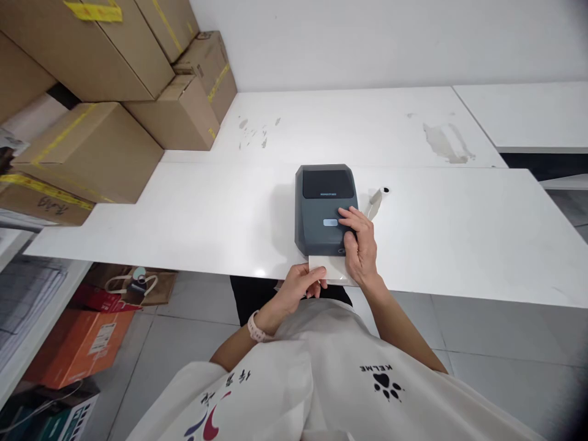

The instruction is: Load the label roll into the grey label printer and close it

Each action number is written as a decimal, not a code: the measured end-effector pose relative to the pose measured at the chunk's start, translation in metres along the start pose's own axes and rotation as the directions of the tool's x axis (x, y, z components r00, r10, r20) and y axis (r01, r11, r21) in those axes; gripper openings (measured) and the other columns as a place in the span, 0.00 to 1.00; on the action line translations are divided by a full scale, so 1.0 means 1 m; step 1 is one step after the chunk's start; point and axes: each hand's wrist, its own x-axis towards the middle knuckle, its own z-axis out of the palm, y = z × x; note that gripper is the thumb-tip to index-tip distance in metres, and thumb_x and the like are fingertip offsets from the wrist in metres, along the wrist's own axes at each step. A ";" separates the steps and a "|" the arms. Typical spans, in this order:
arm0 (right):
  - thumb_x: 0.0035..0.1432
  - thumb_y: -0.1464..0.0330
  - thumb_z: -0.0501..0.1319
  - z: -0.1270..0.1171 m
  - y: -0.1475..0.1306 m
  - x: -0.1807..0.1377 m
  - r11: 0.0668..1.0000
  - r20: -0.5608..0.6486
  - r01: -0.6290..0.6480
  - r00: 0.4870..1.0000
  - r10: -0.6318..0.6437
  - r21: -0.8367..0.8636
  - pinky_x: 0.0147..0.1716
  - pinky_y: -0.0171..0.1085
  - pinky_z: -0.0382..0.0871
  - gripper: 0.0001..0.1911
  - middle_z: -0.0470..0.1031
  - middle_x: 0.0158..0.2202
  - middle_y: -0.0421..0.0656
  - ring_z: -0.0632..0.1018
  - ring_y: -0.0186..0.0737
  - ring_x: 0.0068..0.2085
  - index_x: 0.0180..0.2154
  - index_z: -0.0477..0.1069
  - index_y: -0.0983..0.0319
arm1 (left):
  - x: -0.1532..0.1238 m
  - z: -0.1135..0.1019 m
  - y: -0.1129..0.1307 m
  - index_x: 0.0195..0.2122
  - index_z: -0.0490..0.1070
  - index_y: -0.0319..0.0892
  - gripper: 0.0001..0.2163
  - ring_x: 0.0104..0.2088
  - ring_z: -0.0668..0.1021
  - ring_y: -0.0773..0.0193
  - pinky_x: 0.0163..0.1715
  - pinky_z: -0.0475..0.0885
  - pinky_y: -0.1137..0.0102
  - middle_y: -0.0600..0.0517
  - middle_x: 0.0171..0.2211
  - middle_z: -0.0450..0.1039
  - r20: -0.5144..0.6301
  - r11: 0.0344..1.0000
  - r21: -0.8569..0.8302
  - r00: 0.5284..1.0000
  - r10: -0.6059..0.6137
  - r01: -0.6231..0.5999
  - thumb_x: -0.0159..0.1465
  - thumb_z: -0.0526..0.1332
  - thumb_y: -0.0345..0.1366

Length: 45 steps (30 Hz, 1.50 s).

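A dark grey label printer (326,211) with a dark window and a pale button stands near the front edge of the white table. White label paper (327,264) sticks out from its front and reaches the table's edge. My left hand (301,285) pinches the left side of this paper, thumb on top and fingers beneath. My right hand (361,245) lies on the printer's front right corner, its fingers stretched across the top close to the button. Its thumb is bent near the front edge, by the paper. The printer's inside is hidden.
A small white roll (384,191) with a cable-like strip lies right of the printer. Cardboard boxes (87,153) are stacked at the left end of the white table (220,214). An orange box (78,346) sits below, on the left. Worn patches mark the tabletop at the back.
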 end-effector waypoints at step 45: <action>0.71 0.42 0.38 0.003 0.058 0.153 0.997 -0.039 0.066 0.997 -0.068 -0.047 0.70 0.62 0.57 0.39 0.48 0.75 0.47 0.55 0.56 0.76 0.75 0.29 0.46 | 0.084 -0.034 0.094 0.65 0.65 0.45 0.26 0.54 0.76 0.54 0.52 0.73 0.60 0.42 0.59 0.72 -0.387 0.670 0.708 0.671 0.632 -0.223 0.65 0.59 0.39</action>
